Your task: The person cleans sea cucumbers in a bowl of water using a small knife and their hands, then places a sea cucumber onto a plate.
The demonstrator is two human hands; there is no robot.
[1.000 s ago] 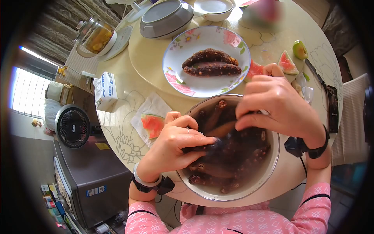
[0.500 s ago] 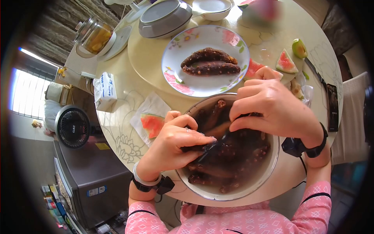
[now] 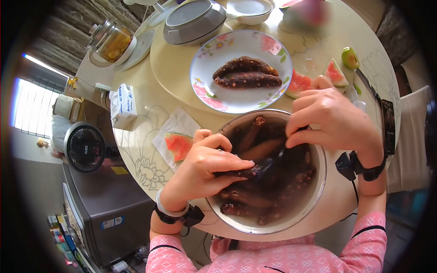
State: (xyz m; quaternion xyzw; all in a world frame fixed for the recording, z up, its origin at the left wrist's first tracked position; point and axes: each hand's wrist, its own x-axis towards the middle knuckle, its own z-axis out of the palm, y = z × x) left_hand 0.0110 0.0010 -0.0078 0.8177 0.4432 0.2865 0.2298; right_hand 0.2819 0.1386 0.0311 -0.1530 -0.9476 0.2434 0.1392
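From where I stand, the round tabletop [image 3: 141, 150] fills most of the view, and a wide basin [image 3: 322, 182] of murky brown water sits at the person's side of it. Just beyond the basin is a flowered plate [image 3: 207, 68] with two dark, bumpy pieces [image 3: 248, 79] lying side by side. A grey dish [image 3: 195, 20] stands farther back.

Both hands are over the basin. The left hand [image 3: 200, 164] reaches in from its left side, thumb and forefinger clamped on a dark sea cucumber [image 3: 256, 171]; its knobbly end pokes out just past the fingertips, toward the middle of the basin. The right hand [image 3: 332, 116] hangs over the right part, fingers curled, thumb and forefinger tips close together; in that glare and cloudy water I can't tell whether they grip anything. More dark pieces [image 3: 259, 200] lie in the water below and around the two hands.

Compared with half a second ago, the right hand has moved outward, away from the left, and the dark stretch that ran up from the left fingertips toward it no longer shows. The left hand has hardly shifted.

Among the smaller things, a watermelon slice [image 3: 177, 144] rests on a tissue [image 3: 170, 125] to the left of the basin, a phone [image 3: 388, 125] lies near the right edge, and a thin ring [image 3: 220, 152] sits on a left finger.
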